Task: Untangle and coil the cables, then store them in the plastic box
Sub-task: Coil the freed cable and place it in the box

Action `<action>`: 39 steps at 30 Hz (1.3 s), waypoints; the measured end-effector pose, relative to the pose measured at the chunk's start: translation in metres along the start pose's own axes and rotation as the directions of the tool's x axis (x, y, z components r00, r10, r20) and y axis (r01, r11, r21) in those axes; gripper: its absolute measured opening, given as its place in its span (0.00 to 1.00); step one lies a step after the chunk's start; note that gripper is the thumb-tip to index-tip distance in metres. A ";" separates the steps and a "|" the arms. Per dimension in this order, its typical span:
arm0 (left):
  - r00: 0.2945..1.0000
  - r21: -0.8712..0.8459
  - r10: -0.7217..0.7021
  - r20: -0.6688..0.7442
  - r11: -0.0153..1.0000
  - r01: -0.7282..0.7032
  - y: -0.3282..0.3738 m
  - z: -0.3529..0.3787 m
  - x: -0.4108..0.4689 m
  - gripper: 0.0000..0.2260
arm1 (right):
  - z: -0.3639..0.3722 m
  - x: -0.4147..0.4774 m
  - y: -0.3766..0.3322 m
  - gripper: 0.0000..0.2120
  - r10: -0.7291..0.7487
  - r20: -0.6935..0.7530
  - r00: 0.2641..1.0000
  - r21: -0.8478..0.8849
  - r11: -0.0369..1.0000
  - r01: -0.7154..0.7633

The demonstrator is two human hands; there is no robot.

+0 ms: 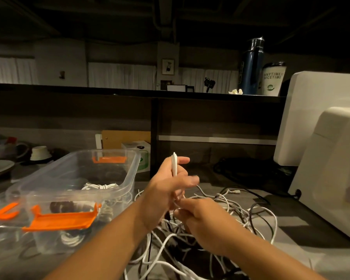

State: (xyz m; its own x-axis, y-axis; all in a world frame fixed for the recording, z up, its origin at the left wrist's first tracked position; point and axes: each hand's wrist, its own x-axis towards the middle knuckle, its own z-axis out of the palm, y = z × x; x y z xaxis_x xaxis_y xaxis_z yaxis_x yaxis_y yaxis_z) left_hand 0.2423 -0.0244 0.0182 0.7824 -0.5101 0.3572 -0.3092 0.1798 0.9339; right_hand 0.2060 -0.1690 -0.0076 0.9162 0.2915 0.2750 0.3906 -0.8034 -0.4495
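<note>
The scene is dim, with a warm yellowish cast. The ceiling (109, 17) is almost black, while the light falls strongest on the two forearms, the table (289, 215) and the white cables (223, 199). The clear box (129, 178) shows faint glints along its rim. The white machine (331, 158) casts a soft shadow onto the table. The fingertips (193, 180) of the left hand (166, 184) are motion-blurred. Straight edges bow toward the borders, and the far background is soft and grainy.

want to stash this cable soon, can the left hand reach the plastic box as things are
Probably yes: the plastic box stands open just beside the left hand, with nothing between them. The white cable it grips runs down to the right hand and may tug back.
</note>
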 end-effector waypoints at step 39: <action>0.998 -0.305 -0.056 0.021 0.950 0.059 0.004 0.010 0.000 0.23 | -0.020 0.004 0.019 0.19 0.201 -0.020 0.979 0.716 0.687 -0.127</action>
State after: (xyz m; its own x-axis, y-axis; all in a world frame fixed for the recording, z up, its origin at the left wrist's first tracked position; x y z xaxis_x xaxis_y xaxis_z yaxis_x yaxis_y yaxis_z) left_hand 0.2357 -0.0316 0.0213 0.7870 -0.5367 0.3043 -0.0824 0.3973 0.9140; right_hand 0.2155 -0.1928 0.0018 0.9740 0.1138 0.1957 0.2166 -0.2167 -0.9519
